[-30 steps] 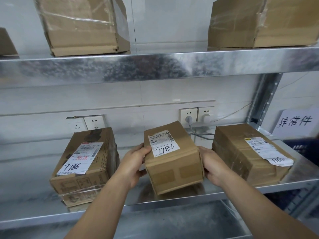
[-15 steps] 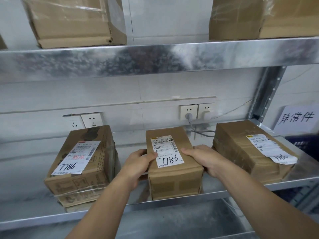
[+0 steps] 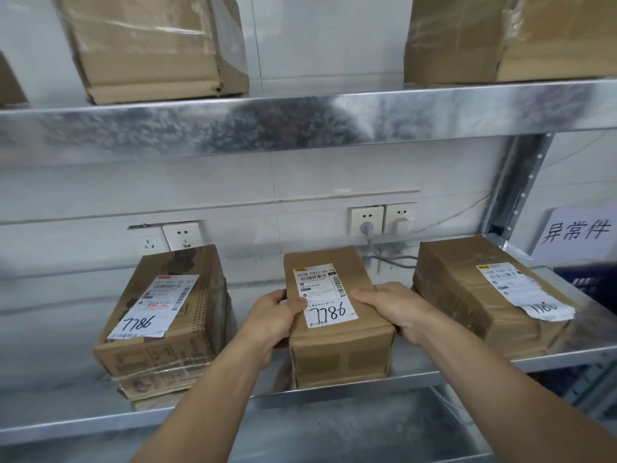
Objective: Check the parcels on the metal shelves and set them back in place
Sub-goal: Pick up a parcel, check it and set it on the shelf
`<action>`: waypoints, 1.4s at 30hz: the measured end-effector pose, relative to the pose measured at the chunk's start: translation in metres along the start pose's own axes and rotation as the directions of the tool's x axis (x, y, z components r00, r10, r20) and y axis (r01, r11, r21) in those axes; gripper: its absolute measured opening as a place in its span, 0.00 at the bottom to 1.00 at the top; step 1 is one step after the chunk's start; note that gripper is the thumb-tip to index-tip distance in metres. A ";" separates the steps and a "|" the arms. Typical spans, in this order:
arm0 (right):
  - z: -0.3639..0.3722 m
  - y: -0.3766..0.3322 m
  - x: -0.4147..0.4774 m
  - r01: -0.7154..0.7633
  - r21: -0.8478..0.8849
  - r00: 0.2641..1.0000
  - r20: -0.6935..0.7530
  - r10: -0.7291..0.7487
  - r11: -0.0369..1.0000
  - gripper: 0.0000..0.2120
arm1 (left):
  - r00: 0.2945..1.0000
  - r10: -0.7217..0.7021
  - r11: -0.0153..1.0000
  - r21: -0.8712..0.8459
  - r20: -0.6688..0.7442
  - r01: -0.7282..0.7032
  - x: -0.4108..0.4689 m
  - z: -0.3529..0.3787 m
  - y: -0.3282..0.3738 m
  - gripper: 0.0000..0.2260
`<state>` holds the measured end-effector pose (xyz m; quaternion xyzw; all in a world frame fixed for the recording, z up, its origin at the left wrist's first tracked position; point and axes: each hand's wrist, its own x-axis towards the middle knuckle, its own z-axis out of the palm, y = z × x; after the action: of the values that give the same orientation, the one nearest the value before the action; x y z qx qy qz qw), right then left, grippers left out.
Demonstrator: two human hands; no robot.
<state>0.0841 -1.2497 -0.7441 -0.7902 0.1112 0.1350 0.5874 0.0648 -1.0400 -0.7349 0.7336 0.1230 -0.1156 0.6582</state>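
A small brown cardboard parcel (image 3: 337, 349) with a white label marked 7786 stands flat on the middle metal shelf (image 3: 434, 372), its short face toward me. My left hand (image 3: 277, 315) grips its left side with the thumb on the label. Gripping the right side is my right hand (image 3: 397, 309), its thumb on the top. A larger parcel (image 3: 163, 322) with a 7786 label sits to the left. Another taped parcel (image 3: 484, 292) sits to the right, close to my right hand.
Two big cardboard boxes (image 3: 150, 45) (image 3: 514, 35) stand on the upper shelf (image 3: 300, 121). Wall sockets with plugs and a cable (image 3: 367, 225) are behind the middle parcel. A shelf upright (image 3: 514, 182) and a paper sign (image 3: 574, 232) are at the right.
The middle parcel was tilted and lifted at its front; it has been turned straight and lowered flat onto the shelf. Both hands stay on it, thumbs now on top.
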 end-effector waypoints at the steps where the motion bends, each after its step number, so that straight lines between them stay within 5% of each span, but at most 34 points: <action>1: -0.001 -0.001 -0.004 0.019 0.057 1.000 0.021 -0.020 0.998 0.14 | 1.000 0.025 0.999 -0.029 0.003 -0.025 -0.001 -0.001 0.000 0.09; 8: -0.005 -0.018 -0.026 0.143 0.367 0.989 -0.026 -0.143 0.919 0.17 | 0.971 0.240 0.968 -0.076 -0.005 -0.240 -0.012 -0.010 0.008 0.20; 12: -0.017 -0.027 -0.029 0.113 0.412 0.993 -0.071 -0.092 0.904 0.44 | 0.973 0.230 0.968 -0.097 -0.021 -0.231 -0.016 -0.013 0.015 0.09; 17: -0.025 -0.037 -0.032 0.063 0.398 0.997 -0.073 -0.037 0.915 0.63 | 0.992 0.129 0.977 -0.176 0.018 -0.124 -0.023 -0.016 0.029 0.22; 19: -0.023 -0.039 -0.034 0.049 0.380 0.998 -0.055 -0.030 0.923 0.58 | 0.995 0.083 0.984 -0.164 0.052 -0.073 -0.027 -0.016 0.035 0.26; 22: -0.019 -0.042 -0.038 0.053 0.367 0.998 -0.036 -0.043 0.929 0.36 | 0.998 0.045 0.994 -0.102 0.052 -0.040 -0.028 -0.015 0.043 0.30; 26: -0.015 -0.042 -0.039 0.033 0.337 0.999 -0.017 -0.029 0.941 0.20 | 0.999 0.021 1.000 -0.019 0.031 -0.021 -0.031 -0.011 0.050 0.26; 32: -0.009 -0.041 -0.034 0.058 0.339 0.998 -0.029 -0.051 0.939 0.11 | 0.997 0.070 0.997 0.027 0.022 -0.071 -0.031 -0.008 0.049 0.16; 42: -0.005 -0.040 -0.026 0.088 0.338 0.996 -0.033 -0.082 0.937 0.14 | 0.994 0.106 0.993 0.052 0.008 -0.106 -0.023 -0.005 0.047 0.13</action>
<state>0.0739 -1.2432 -0.6982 -0.6825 0.1041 0.0811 0.7189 0.0594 -1.0404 -0.6824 0.7559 0.0789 -0.0856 0.6443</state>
